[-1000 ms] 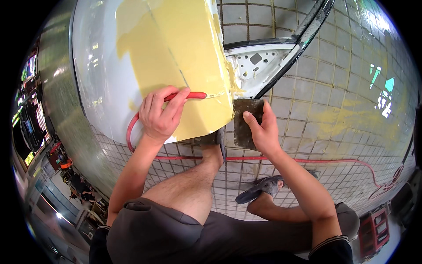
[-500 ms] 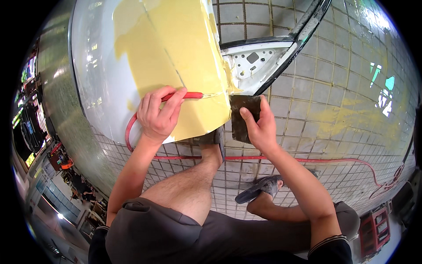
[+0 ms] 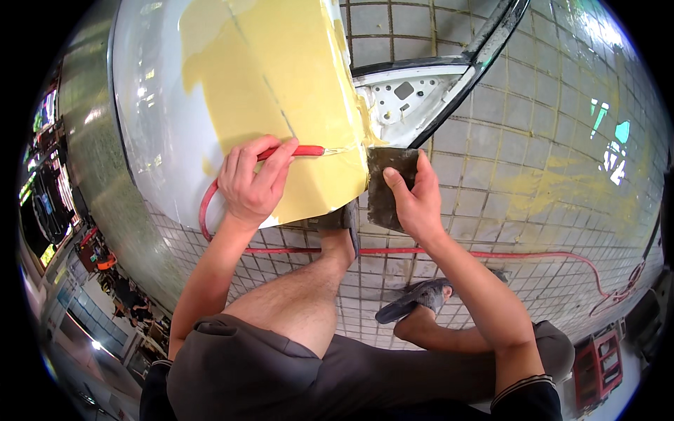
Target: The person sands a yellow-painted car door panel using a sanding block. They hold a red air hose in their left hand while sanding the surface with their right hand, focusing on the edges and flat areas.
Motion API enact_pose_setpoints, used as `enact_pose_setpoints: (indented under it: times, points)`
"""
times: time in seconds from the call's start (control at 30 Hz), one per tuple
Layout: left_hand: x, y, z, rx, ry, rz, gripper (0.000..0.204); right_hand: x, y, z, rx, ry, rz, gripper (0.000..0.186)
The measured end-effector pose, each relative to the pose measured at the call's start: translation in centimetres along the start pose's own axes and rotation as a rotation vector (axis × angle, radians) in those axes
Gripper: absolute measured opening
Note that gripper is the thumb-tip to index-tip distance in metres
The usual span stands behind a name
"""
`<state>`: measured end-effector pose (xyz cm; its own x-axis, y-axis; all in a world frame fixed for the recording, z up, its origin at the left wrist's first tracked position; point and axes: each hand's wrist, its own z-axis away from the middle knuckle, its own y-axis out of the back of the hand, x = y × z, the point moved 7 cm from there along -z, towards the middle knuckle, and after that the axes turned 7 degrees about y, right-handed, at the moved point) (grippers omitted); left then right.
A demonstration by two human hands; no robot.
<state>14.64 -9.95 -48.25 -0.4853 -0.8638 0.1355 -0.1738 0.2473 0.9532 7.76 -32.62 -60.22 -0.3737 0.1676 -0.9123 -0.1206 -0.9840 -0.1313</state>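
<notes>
Bare hands at a coated panel, head view. The left hand (image 3: 251,184) has its fingers curled, thumb and forefinger pinching a slender red pen-shaped tool with a pale pointed tip (image 3: 305,151). The tool lies crosswise, its tip directed toward the right hand and placed over the yellow surface; whether it touches cannot be told. A red flexible hose (image 3: 393,251) curves out beside the left hand, passes behind the left forearm and crosses the floor nearer the body than both hands, ending in loops well to the right.

The right hand (image 3: 421,200) grips a flat, dark brown rectangular plate (image 3: 381,200), thumb extended across the upper face and forefinger along the far right edge; the other fingers are hidden. The plate's left edge lies at the right border of the panel, just beside or touching it.

The glossy white curved panel with a broad yellow coating (image 3: 281,84) extends beneath the left hand and beyond it. A thin dark line (image 3: 265,81) runs down the coating toward the left hand's fingertips. Beyond the right hand, a white triangular metal section pierced with holes (image 3: 393,104) adjoins the panel. Grey square-tiled flooring (image 3: 484,140) with yellow smears (image 3: 540,189) spreads right of the right hand; a dark slipper (image 3: 401,309) stands nearer the body.
</notes>
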Motion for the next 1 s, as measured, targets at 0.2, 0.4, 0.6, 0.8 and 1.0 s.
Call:
enact_pose_setpoints:
  times: [0.2, 0.4, 0.6, 0.8, 1.0]
  points:
    - [-0.1, 0.1, -0.1, 0.0, 0.0, -0.001, 0.035, -0.2, 0.0, 0.1, 0.029, -0.038, -0.02, 0.022]
    - [0.0, 0.1, -0.2, 0.001, -0.002, -0.006, 0.034, -0.6, -0.1, 0.1, 0.036, -0.12, -0.015, 0.022]
    - [0.1, 0.1, -0.1, 0.004, -0.004, -0.01, 0.033, -0.4, -0.1, 0.2, 0.041, -0.176, -0.036, 0.022]
    - [0.0, 0.2, -0.2, -0.003, 0.0, 0.004, 0.034, -2.5, 1.0, -1.0, 0.017, 0.086, 0.279, 0.025]
    - [0.2, 0.4, -0.1, -0.042, -0.009, 0.05, 0.037, -2.5, 3.4, -2.5, -0.014, 0.094, 0.105, 0.019]
